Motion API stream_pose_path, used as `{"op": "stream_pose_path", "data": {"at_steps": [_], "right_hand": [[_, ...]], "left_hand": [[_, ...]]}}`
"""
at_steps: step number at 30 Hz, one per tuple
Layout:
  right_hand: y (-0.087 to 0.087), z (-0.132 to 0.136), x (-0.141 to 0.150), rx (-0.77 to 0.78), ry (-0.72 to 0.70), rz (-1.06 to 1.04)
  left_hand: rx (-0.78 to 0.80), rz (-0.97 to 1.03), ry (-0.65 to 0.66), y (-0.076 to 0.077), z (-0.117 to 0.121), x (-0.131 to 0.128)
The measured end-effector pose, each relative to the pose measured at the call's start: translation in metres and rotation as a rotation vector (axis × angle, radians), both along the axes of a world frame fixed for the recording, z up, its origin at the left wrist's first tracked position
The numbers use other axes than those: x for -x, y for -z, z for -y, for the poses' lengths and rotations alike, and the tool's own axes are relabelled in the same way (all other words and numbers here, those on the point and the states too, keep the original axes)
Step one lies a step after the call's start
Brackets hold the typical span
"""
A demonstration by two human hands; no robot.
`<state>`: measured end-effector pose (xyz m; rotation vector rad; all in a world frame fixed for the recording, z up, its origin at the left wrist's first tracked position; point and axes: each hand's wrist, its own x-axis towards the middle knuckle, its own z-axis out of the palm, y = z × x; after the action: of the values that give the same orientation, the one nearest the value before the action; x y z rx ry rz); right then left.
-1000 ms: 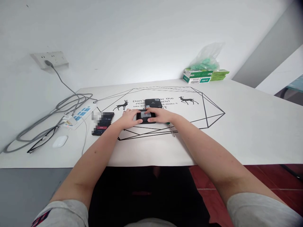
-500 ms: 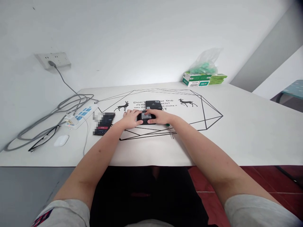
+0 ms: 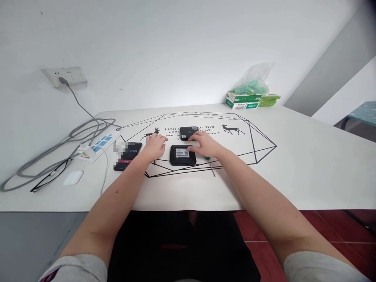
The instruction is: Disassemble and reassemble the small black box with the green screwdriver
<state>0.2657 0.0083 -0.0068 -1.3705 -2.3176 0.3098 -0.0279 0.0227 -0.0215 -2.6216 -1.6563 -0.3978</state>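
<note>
A black square case point(image 3: 182, 161) with a white printed label lies on the tabletop between my hands. Behind it rests a thin black rectangular piece point(image 3: 186, 133) with small stickers. My left hand point(image 3: 156, 146) is off to the left of the case, fingers loosely curled and apart, holding nothing. Over the right side of both pieces is my right hand point(image 3: 205, 145), thumb and fingers spread. Its fingertips reach the near right corner of the thin piece; contact cannot be made out. A screwdriver point(image 3: 211, 166) with a green handle lies beneath my right wrist.
At left are a phone point(image 3: 129, 156), a power strip point(image 3: 101, 145) with coiled grey cable, glasses point(image 3: 51, 176) and a white earbud case point(image 3: 73, 178). Green and white boxes point(image 3: 243, 100) topped by a plastic bag point(image 3: 254, 80) stand at the back right by the wall.
Both hands have let go of the black case, which now lies slightly nearer me with its label uncovered. My left hand has drawn away leftward; my right hand has shifted a little right.
</note>
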Motion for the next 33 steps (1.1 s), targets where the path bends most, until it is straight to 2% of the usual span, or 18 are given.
{"op": "stream_pose_path", "data": {"at_steps": [1, 3, 5, 7, 11, 13, 17, 20, 24, 33], "right_hand": [[-0.003, 0.001, -0.003, 0.026, 0.153, 0.032], [-0.007, 0.003, -0.010, 0.187, 0.395, 0.103], [-0.010, 0.003, -0.014, 0.353, 0.459, 0.132], [-0.010, 0.004, -0.015, 0.434, 0.424, 0.101], [-0.011, 0.004, -0.013, 0.450, 0.365, -0.051], [-0.011, 0.002, -0.015, 0.437, 0.360, -0.273], [-0.008, -0.005, -0.016, 0.410, 0.246, -0.962], [0.000, -0.007, -0.007, 0.402, 0.161, -1.191], [0.013, -0.005, 0.012, 0.402, 0.152, -1.240], [0.032, -0.007, 0.031, 0.403, 0.144, -1.124]], "left_hand": [[-0.015, -0.036, -0.031, 0.001, -0.001, 0.001], [-0.017, -0.103, -0.069, 0.004, -0.002, 0.002], [0.003, -0.156, -0.076, 0.006, -0.004, 0.002], [0.019, -0.184, -0.072, 0.008, -0.005, 0.002], [0.025, -0.187, -0.066, 0.010, -0.008, 0.003], [0.026, -0.181, -0.054, 0.012, -0.009, 0.004], [0.030, -0.118, -0.028, 0.014, -0.008, 0.005], [0.052, -0.077, -0.020, 0.014, -0.007, 0.005], [0.047, -0.104, -0.064, 0.010, -0.006, 0.005], [0.045, -0.121, -0.070, 0.010, -0.005, 0.003]]}}
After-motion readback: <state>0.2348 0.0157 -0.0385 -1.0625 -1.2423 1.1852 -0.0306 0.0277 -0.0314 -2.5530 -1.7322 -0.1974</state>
